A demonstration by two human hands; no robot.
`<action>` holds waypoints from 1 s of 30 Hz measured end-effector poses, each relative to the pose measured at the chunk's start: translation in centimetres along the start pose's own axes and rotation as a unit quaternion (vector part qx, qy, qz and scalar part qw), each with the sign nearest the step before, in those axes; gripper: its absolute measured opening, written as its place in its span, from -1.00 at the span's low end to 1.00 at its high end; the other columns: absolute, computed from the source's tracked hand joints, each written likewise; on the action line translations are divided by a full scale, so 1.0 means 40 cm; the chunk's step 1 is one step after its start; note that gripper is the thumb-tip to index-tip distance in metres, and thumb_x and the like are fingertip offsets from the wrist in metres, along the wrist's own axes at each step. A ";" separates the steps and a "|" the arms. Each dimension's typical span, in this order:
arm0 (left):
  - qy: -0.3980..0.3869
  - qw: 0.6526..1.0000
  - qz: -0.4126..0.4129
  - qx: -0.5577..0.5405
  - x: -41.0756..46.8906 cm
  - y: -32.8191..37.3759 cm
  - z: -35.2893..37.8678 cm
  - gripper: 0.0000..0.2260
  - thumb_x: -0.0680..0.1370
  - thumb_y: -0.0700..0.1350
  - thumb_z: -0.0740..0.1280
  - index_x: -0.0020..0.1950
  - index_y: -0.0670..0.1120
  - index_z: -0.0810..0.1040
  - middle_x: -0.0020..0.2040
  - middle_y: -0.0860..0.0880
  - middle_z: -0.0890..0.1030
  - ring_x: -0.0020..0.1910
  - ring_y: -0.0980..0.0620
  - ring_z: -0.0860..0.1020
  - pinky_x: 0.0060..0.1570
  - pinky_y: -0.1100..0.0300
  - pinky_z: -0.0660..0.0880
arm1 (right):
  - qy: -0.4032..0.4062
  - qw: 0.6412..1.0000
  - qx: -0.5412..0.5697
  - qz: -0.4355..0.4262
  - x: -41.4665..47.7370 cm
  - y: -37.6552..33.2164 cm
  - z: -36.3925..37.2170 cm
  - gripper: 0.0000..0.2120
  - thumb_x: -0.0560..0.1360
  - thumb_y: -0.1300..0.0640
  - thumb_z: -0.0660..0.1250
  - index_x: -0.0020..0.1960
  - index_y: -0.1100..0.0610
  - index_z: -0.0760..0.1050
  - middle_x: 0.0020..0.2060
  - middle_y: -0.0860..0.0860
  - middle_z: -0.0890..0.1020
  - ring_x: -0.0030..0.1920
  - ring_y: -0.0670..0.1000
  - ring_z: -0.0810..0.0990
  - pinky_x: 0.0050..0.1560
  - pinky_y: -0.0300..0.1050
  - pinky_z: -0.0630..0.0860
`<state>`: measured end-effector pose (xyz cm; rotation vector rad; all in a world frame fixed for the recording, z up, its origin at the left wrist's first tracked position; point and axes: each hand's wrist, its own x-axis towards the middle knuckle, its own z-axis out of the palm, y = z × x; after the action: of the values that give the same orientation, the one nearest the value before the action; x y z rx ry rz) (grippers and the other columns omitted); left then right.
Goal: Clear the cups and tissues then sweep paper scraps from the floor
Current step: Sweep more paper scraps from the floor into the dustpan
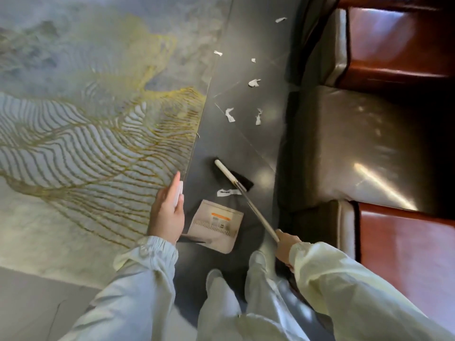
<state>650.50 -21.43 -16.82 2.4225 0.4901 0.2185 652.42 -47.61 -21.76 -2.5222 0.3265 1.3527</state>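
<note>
Dark glossy floor [236,148], thin seam lines crossing it. Patterned rug [98,114] with gold wavy lines covers left part, straight edge running alongside bare strip. White paper scraps [254,82] scattered along strip, apart from each other, farthest near top. One longer scrap [228,192] lies just beside black broom head [242,179]. Pale dustpan [216,225] rests on floor near that scrap. Dark leather seat base [344,148] borders strip on right.

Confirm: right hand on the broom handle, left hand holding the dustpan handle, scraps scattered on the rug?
Not quite. The head view shows the paper scraps on the dark floor beside the rug, not on it. Right hand on the broom, left hand holding the dustpan handle: correct.
</note>
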 end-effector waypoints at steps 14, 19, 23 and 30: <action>0.010 0.999 0.016 -0.026 0.093 -0.004 -0.002 -0.66 0.53 -0.30 0.33 0.30 -0.17 0.52 0.08 -0.28 0.58 0.08 -0.27 0.54 0.15 -0.05 0.43 | -0.158 0.982 0.089 -0.052 -0.200 -0.035 -0.222 -0.38 0.51 0.36 0.20 0.47 -0.07 0.20 -0.42 0.03 0.43 -0.61 -0.10 0.35 -0.59 -0.31 0.36; 0.020 0.999 -0.012 -0.035 0.201 0.022 0.015 -0.59 0.49 -0.30 0.38 0.33 -0.11 0.50 0.12 -0.27 0.55 0.12 -0.29 0.51 0.17 -0.09 0.43 | -0.124 0.978 0.165 -0.032 -0.132 -0.086 -0.319 -0.41 0.55 0.32 0.20 0.48 -0.09 0.19 -0.32 0.06 0.41 -0.46 -0.05 0.35 -0.56 -0.30 0.34; 0.016 0.999 0.004 -0.037 0.341 0.057 0.050 -0.49 0.44 -0.33 0.42 0.37 -0.10 0.47 0.12 -0.25 0.54 0.18 -0.25 0.50 0.25 -0.07 0.40 | -0.061 0.987 0.143 -0.035 0.010 -0.143 -0.427 -0.49 0.56 0.25 0.21 0.47 0.02 0.22 -0.25 0.08 0.48 -0.40 0.00 0.44 -0.47 -0.24 0.41; 0.012 1.000 0.025 -0.014 0.706 0.215 0.192 -0.50 0.46 -0.36 0.35 0.39 -0.11 0.44 0.14 -0.24 0.56 0.17 -0.22 0.52 0.23 -0.02 0.40 | 0.002 0.982 0.188 -0.020 0.318 -0.270 -0.738 -0.56 0.53 0.28 0.19 0.39 0.08 0.33 -0.26 0.12 0.50 -0.39 0.05 0.47 -0.45 -0.16 0.45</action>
<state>680.99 -20.71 -16.45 2.4095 0.4340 0.2749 685.71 -48.15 -15.40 -2.2064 0.4811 1.1456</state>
